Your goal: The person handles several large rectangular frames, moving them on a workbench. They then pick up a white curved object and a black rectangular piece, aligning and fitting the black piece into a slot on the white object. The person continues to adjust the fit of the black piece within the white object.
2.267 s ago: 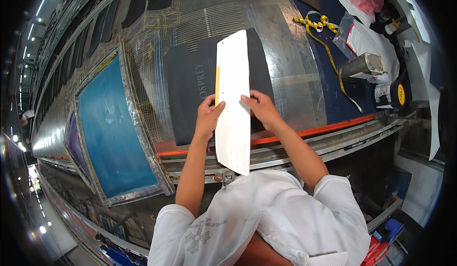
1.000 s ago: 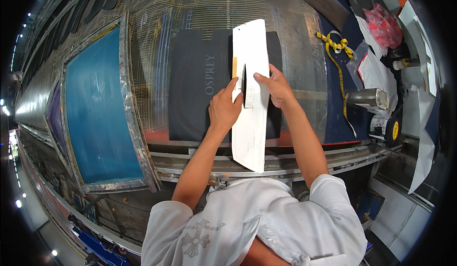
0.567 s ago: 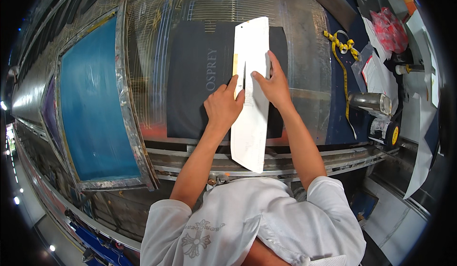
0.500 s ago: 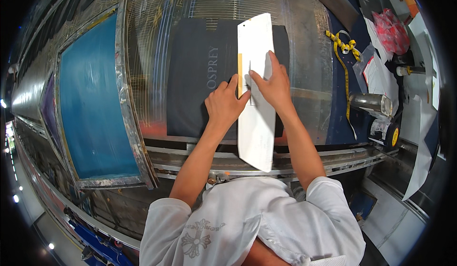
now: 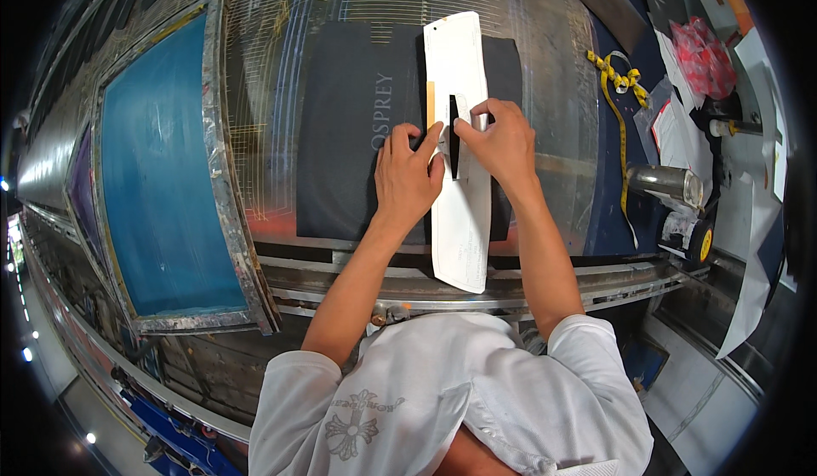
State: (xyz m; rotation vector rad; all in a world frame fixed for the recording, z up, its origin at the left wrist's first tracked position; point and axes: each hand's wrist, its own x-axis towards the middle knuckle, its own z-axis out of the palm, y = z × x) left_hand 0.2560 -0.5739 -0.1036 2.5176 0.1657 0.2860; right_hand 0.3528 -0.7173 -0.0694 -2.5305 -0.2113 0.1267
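Note:
A long white card template [image 5: 462,238] with slanted ends lies lengthwise over a dark fabric panel [image 5: 340,135] bearing pale lettering. A narrow slit in the card gapes, and dark material shows through it. My left hand [image 5: 408,174] has its thumb and forefinger closed on the card's left part, beside a tan strip [image 5: 431,106] along that edge. My right hand [image 5: 504,146] grips the right part, thumb at the slit and fingers bent over the card's right edge. Some of its fingertips are hidden.
On the left stands a screen-printing frame [image 5: 217,178] with blue mesh. At right lie a yellow tape measure [image 5: 624,127], a metal can [image 5: 668,184], a red-and-white plastic bundle [image 5: 702,59] and papers. A metal rail [image 5: 357,280] runs along the table's near edge.
The slit has widened from a thin line to a dark gap. The card has shifted slightly away from me. My right fingers have gone from stretched to bent around the card.

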